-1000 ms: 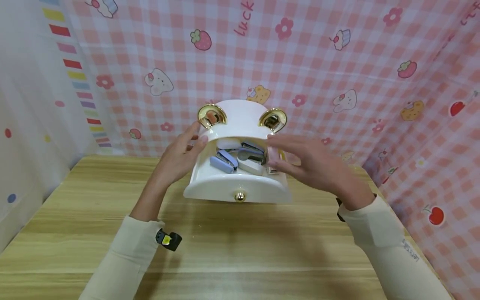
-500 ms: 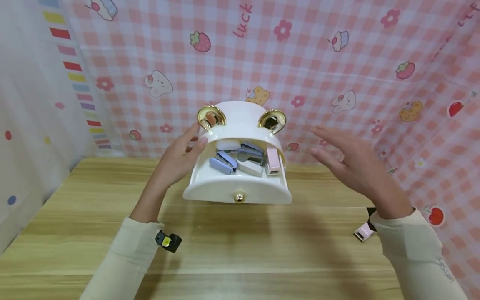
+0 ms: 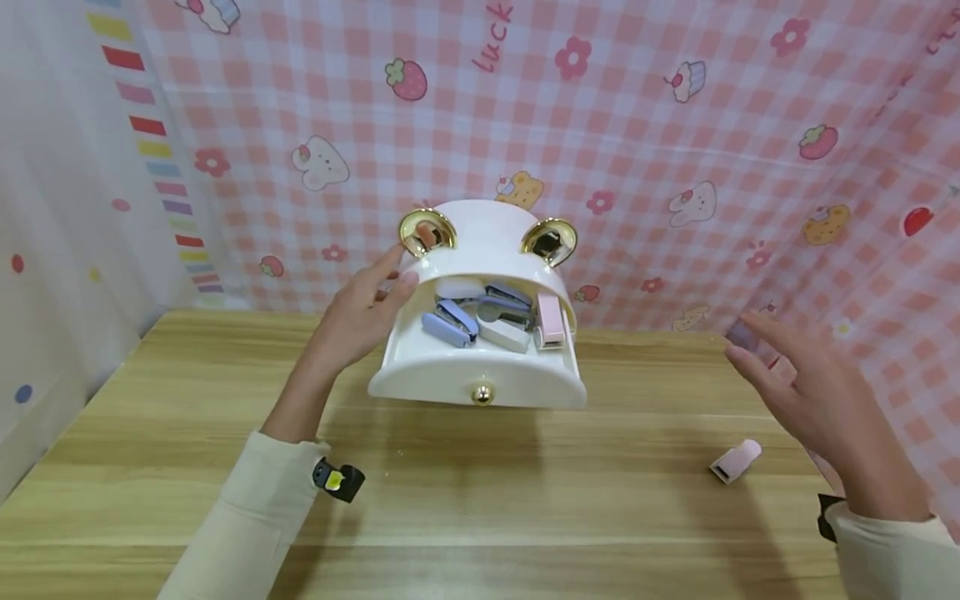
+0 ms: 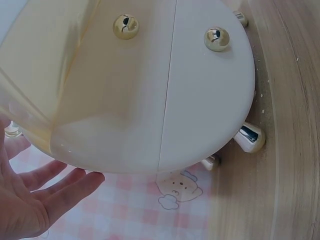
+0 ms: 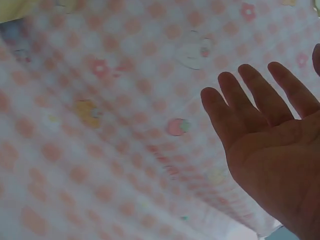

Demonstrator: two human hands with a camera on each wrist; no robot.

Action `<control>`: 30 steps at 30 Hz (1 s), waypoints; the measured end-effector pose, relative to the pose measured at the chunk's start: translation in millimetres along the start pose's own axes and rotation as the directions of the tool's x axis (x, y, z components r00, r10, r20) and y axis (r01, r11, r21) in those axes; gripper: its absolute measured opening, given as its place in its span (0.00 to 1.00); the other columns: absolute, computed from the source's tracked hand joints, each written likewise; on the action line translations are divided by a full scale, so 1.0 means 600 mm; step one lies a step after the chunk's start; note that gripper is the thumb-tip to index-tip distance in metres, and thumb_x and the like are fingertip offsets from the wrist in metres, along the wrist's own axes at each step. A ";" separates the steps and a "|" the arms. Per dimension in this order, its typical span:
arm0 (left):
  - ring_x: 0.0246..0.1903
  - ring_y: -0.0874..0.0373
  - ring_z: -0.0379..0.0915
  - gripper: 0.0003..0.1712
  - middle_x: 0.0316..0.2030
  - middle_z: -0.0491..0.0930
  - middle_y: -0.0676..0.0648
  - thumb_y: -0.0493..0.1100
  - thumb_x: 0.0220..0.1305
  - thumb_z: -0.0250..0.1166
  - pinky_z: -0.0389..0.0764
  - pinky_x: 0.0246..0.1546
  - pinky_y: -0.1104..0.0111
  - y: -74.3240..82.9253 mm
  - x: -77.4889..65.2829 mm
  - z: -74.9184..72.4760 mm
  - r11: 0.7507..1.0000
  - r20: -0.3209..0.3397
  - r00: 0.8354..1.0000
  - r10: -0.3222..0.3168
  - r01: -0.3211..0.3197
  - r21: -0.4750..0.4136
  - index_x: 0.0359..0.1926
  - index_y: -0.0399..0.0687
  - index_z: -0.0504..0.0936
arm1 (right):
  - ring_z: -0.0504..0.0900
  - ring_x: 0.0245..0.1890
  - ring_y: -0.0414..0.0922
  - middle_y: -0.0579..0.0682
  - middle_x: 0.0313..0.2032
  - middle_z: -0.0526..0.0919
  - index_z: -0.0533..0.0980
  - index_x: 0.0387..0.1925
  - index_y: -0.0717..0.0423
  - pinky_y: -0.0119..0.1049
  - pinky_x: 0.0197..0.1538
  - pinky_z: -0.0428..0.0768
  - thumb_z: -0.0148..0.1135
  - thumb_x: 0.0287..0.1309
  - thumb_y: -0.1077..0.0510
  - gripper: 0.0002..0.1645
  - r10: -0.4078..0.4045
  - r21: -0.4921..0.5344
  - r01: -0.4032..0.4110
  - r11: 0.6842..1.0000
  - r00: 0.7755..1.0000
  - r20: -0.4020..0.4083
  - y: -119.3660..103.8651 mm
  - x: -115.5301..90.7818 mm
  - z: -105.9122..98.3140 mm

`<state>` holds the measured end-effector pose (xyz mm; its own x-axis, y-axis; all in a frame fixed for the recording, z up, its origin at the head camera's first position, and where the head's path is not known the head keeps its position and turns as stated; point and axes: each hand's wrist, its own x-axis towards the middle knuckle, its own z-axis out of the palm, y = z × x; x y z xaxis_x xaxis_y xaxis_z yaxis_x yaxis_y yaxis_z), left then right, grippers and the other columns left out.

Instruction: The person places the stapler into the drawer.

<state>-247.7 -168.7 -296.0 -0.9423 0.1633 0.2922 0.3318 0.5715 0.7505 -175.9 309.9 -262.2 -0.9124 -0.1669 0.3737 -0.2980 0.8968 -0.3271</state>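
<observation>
A white rounded storage box (image 3: pixel 480 237) with gold ears stands at the table's back, its top drawer (image 3: pixel 427 385) pulled out. Inside lie several mini staplers, among them a blue stapler (image 3: pixel 450 323), a white-and-grey stapler (image 3: pixel 502 332) and a pink stapler (image 3: pixel 550 321). My left hand (image 3: pixel 363 312) rests its fingers against the box's left side; the left wrist view shows those fingers (image 4: pixel 75 192) nearly straight at the curved wall. Off to the right, my right hand (image 3: pixel 825 400) hangs in the air with straight fingers, holding nothing. Another pink stapler (image 3: pixel 737 461) lies on the table left of it.
The wooden table (image 3: pixel 450 517) extends in front of the box. A pink checked cloth (image 3: pixel 480 125) hangs behind and along the right side, and a white cloth (image 3: pixel 67 208) hangs on the left. Gold knobs (image 4: pixel 216 39) and feet (image 4: pixel 250 138) stick out from the box.
My right hand has moved away from the drawer, rightward and toward me, uncovering the pink stapler in the drawer and the one on the table. The left hand has stayed at the box.
</observation>
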 end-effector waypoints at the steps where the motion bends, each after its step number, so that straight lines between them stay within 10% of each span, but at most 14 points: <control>1: 0.60 0.35 0.73 0.39 0.72 0.64 0.36 0.65 0.78 0.45 0.71 0.60 0.40 0.000 0.001 0.000 1.000 0.001 1.000 0.003 -0.003 0.001 0.81 0.57 0.51 | 0.68 0.61 0.76 0.72 0.66 0.69 0.67 0.72 0.61 0.73 0.54 0.64 0.58 0.74 0.47 0.34 0.020 -0.017 -0.020 1.000 1.000 -0.001 0.011 -0.008 0.005; 9: 0.60 0.35 0.73 0.39 0.70 0.66 0.34 0.64 0.78 0.45 0.71 0.61 0.41 0.000 0.000 0.001 1.000 0.000 1.000 -0.002 0.002 0.009 0.81 0.55 0.51 | 0.68 0.57 0.80 0.77 0.65 0.67 0.63 0.74 0.62 0.74 0.48 0.67 0.55 0.75 0.42 0.39 0.151 -0.023 -0.150 0.988 0.986 0.074 0.078 -0.049 0.044; 30: 0.62 0.36 0.71 0.41 0.71 0.66 0.37 0.68 0.76 0.44 0.71 0.61 0.40 0.000 0.002 0.000 1.000 0.012 1.000 -0.021 0.021 0.011 0.81 0.58 0.49 | 0.73 0.53 0.77 0.80 0.57 0.73 0.68 0.64 0.77 0.70 0.50 0.70 0.62 0.70 0.46 0.39 0.139 -0.085 -0.137 0.987 0.990 0.022 0.120 -0.087 0.125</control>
<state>-248.8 -168.3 -295.8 -0.9495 0.1609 0.2694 0.3117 0.5838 0.7496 -170.6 352.3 -370.6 -0.9509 -0.0495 0.3056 -0.1457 0.9426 -0.3005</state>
